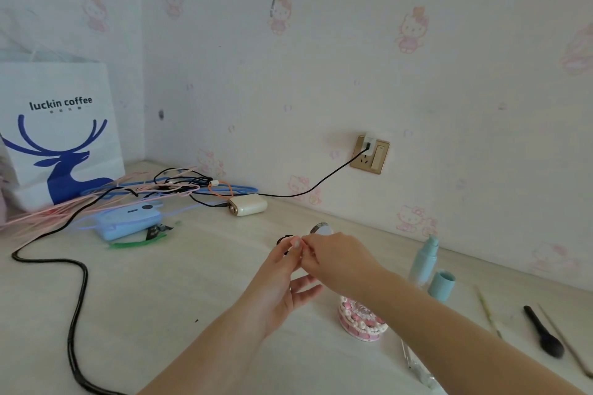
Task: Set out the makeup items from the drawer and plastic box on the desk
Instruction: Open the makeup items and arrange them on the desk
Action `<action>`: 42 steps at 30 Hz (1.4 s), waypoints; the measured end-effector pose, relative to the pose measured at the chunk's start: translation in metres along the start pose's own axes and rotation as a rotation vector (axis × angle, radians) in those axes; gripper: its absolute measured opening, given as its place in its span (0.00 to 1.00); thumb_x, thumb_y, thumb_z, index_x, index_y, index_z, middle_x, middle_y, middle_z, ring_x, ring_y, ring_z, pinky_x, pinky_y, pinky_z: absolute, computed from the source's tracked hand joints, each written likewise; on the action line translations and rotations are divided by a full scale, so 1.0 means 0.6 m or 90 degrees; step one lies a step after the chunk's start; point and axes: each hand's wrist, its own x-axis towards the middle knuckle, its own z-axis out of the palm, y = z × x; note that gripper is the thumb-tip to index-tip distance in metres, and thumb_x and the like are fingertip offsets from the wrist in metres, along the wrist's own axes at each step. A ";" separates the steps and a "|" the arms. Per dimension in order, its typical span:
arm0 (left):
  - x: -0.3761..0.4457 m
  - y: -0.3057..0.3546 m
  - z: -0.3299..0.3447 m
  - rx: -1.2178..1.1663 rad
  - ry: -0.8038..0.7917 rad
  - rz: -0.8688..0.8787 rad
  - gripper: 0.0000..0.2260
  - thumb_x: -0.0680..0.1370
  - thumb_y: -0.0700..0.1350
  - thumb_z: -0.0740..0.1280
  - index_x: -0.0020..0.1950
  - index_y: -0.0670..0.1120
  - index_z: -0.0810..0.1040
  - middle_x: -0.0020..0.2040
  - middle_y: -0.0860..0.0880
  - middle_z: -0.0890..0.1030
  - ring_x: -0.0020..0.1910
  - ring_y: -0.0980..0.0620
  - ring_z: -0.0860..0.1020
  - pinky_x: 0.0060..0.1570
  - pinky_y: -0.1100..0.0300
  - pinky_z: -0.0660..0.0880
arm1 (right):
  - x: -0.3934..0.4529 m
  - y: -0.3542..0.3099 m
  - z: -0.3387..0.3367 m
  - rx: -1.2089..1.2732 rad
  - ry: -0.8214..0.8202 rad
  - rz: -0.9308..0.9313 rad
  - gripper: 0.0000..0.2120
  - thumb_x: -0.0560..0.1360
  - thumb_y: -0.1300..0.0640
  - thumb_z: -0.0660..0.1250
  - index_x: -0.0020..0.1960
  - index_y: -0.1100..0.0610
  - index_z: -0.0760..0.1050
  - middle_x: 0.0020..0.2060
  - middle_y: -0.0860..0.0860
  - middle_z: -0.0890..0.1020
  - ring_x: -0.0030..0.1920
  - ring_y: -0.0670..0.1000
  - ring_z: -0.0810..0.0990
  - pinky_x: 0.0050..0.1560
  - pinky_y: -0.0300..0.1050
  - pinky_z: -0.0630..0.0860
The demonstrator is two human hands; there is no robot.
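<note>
From the head view we see the left hand [282, 279] and right hand [337, 253] meet above the pale wooden tabletop [192, 292]; both grips pinch one small item, too hidden to name; below stand a pink beaded round box [359, 322], a pale blue pump bottle [423, 261], its blue cap [442, 285], and a black makeup brush [544, 332].

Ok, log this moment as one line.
hands: both meet on small dark item, identity unclear | desk: blue pump bottle, pink jar, black brush out
</note>
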 end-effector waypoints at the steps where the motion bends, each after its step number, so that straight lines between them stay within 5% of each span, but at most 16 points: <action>1: -0.001 0.000 0.000 -0.001 -0.001 0.000 0.13 0.80 0.52 0.62 0.62 0.50 0.75 0.57 0.49 0.82 0.44 0.47 0.84 0.46 0.52 0.81 | 0.002 -0.001 0.004 -0.017 0.003 0.004 0.19 0.80 0.47 0.47 0.54 0.52 0.74 0.46 0.57 0.79 0.39 0.53 0.78 0.38 0.46 0.73; 5: -0.003 0.002 -0.003 0.010 0.007 -0.010 0.12 0.80 0.52 0.61 0.60 0.50 0.77 0.55 0.49 0.82 0.42 0.48 0.84 0.50 0.50 0.80 | 0.004 -0.007 0.015 -0.052 0.006 0.005 0.19 0.81 0.48 0.46 0.58 0.53 0.72 0.47 0.58 0.80 0.40 0.54 0.71 0.35 0.44 0.69; 8: -0.007 0.004 -0.010 0.022 0.024 -0.025 0.13 0.81 0.53 0.59 0.59 0.50 0.78 0.54 0.46 0.81 0.47 0.46 0.82 0.52 0.47 0.80 | 0.002 -0.003 0.007 -0.016 0.004 -0.002 0.18 0.82 0.49 0.46 0.57 0.57 0.71 0.46 0.58 0.80 0.43 0.57 0.77 0.41 0.46 0.73; 12: -0.014 0.009 -0.029 0.039 0.038 -0.056 0.15 0.81 0.54 0.59 0.58 0.46 0.78 0.55 0.42 0.81 0.46 0.46 0.83 0.48 0.49 0.81 | 0.001 0.021 -0.003 0.233 0.000 0.068 0.16 0.80 0.54 0.51 0.50 0.58 0.76 0.46 0.53 0.82 0.46 0.54 0.80 0.47 0.47 0.75; 16: -0.016 0.019 -0.042 0.115 0.081 -0.034 0.10 0.83 0.50 0.55 0.55 0.55 0.76 0.56 0.43 0.81 0.47 0.45 0.85 0.43 0.50 0.82 | 0.007 0.034 0.013 0.428 -0.024 0.144 0.13 0.78 0.59 0.53 0.47 0.55 0.77 0.40 0.48 0.81 0.45 0.53 0.82 0.51 0.50 0.80; 25: -0.017 0.024 -0.064 0.231 0.107 0.000 0.08 0.83 0.46 0.56 0.56 0.56 0.74 0.55 0.46 0.79 0.43 0.45 0.85 0.39 0.54 0.82 | 0.014 0.038 0.046 0.669 -0.053 0.284 0.13 0.77 0.63 0.55 0.53 0.62 0.78 0.47 0.58 0.85 0.42 0.50 0.85 0.43 0.45 0.83; 28: -0.002 0.020 -0.080 0.515 0.043 0.030 0.11 0.76 0.42 0.69 0.47 0.58 0.71 0.50 0.52 0.78 0.44 0.52 0.82 0.41 0.59 0.79 | 0.012 0.043 0.058 0.676 -0.055 0.300 0.13 0.78 0.63 0.55 0.53 0.64 0.77 0.47 0.59 0.84 0.44 0.53 0.85 0.47 0.50 0.82; 30: 0.015 0.017 -0.096 0.752 0.029 0.059 0.15 0.70 0.42 0.75 0.50 0.54 0.72 0.49 0.52 0.77 0.44 0.52 0.81 0.43 0.63 0.76 | 0.012 0.045 0.065 0.661 -0.055 0.308 0.13 0.78 0.63 0.55 0.54 0.63 0.77 0.47 0.58 0.84 0.44 0.54 0.85 0.47 0.51 0.82; 34: 0.045 0.017 -0.121 1.006 0.035 0.065 0.22 0.65 0.57 0.74 0.55 0.51 0.76 0.51 0.49 0.75 0.53 0.48 0.75 0.53 0.58 0.73 | 0.015 0.044 0.075 0.665 -0.065 0.318 0.13 0.78 0.64 0.55 0.54 0.64 0.76 0.47 0.58 0.83 0.39 0.51 0.84 0.43 0.47 0.83; 42: 0.073 0.007 -0.141 1.129 0.016 -0.018 0.27 0.65 0.66 0.66 0.60 0.56 0.73 0.59 0.47 0.73 0.65 0.44 0.67 0.63 0.51 0.68 | 0.025 0.043 0.087 0.632 -0.066 0.308 0.11 0.77 0.62 0.56 0.50 0.61 0.77 0.43 0.55 0.83 0.40 0.52 0.85 0.46 0.50 0.82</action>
